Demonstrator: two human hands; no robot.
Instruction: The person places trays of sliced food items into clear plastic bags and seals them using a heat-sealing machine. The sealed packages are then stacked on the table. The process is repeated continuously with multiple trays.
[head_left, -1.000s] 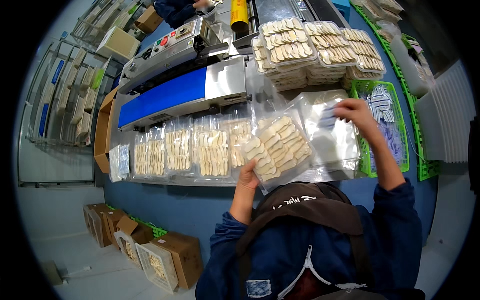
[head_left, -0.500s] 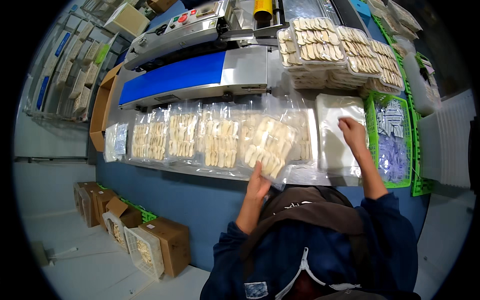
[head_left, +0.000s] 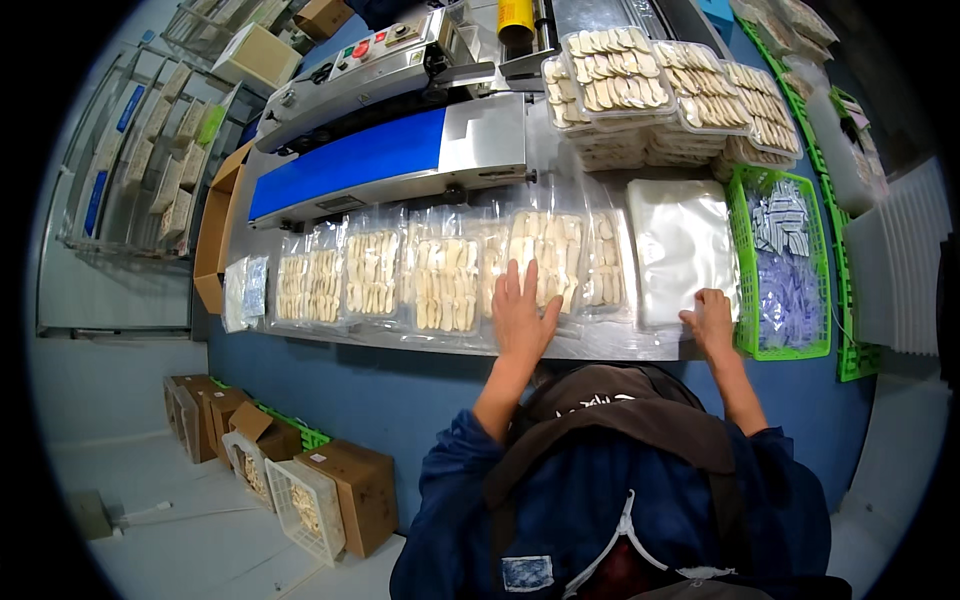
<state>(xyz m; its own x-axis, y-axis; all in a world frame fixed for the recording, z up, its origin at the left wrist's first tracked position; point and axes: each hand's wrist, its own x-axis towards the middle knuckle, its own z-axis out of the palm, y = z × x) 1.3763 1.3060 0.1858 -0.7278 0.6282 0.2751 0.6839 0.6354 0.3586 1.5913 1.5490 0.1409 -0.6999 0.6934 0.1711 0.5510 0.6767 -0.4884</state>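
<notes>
My left hand [head_left: 524,312] lies with spread fingers on a clear bag holding a tray of pale sliced mushrooms [head_left: 545,240]. Beside it, several more bagged mushroom trays [head_left: 446,280] stand in a row along the steel table, some overlapping. My right hand [head_left: 711,320] rests at the near right corner of a stack of flat clear plastic bags [head_left: 680,245]. Its fingers are bent and the thumb sits apart from them, with nothing visibly gripped. Just right of that hand is a green basket [head_left: 737,270] with small striped packets and purple-tinted packets.
A sealing machine [head_left: 365,70] with a blue conveyor belt [head_left: 350,165] runs behind the row. Open trays of sliced mushrooms [head_left: 620,75] are piled at the back right. Cardboard boxes [head_left: 355,495] and white crates [head_left: 300,510] stand on the floor at left; a wire rack [head_left: 150,140] is beyond.
The bagged mushroom tray that my left hand held tilted now lies in the row, and that hand has opened flat on it. My right hand has come down toward the bag stack's near corner.
</notes>
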